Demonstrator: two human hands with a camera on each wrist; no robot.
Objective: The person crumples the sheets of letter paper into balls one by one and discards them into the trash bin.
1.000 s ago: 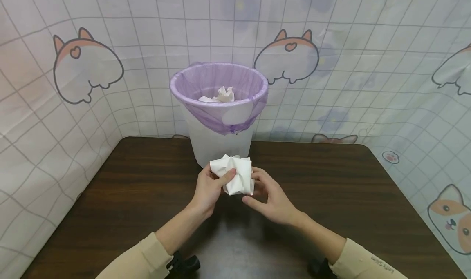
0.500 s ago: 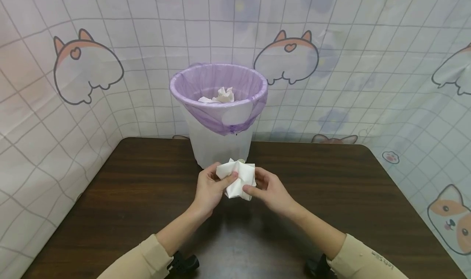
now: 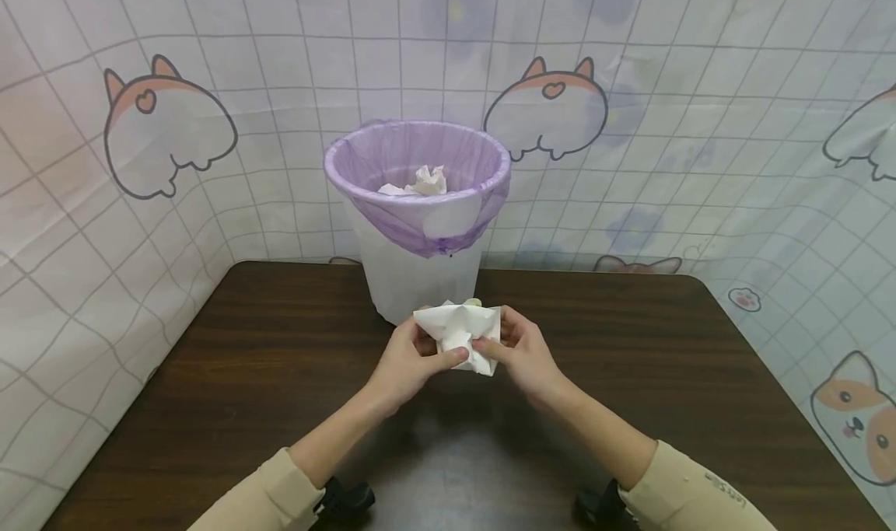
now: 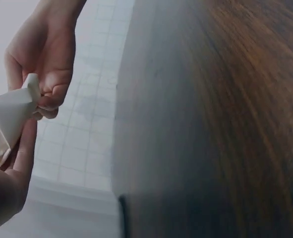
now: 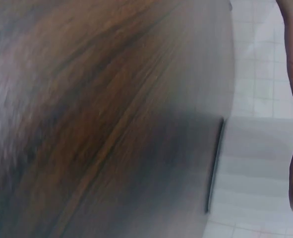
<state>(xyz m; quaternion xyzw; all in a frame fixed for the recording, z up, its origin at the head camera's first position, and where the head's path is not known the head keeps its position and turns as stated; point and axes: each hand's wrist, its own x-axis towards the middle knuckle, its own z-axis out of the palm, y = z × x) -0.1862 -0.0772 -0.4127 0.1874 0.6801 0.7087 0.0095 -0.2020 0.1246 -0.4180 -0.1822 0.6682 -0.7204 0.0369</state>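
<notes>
In the head view, a crumpled white tissue [image 3: 462,333] is held up between both hands, in front of the bin. My left hand [image 3: 409,360] pinches its left side, with the thumb across the front. On the other side, my right hand [image 3: 528,360] pinches it, the thumb tip close to the left thumb. A small pale yellowish thing [image 3: 473,302] peeks out above the tissue's top edge; its kind cannot be told. The left wrist view has the tissue [image 4: 12,111] at its left edge, between both hands. Fingers behind the tissue are partly hidden.
A white waste bin [image 3: 420,282] with a purple liner [image 3: 350,162] stands at the table's back, just beyond the hands. Crumpled paper [image 3: 428,181] lies inside it. The dark wooden table [image 3: 266,375] is backed by a patterned grid cloth [image 3: 280,127].
Both hands and the tissue have shifted slightly right. My right thumb has come onto the tissue's front and pinches it. The tissue is spread a little wider, and the pale thing shows above it.
</notes>
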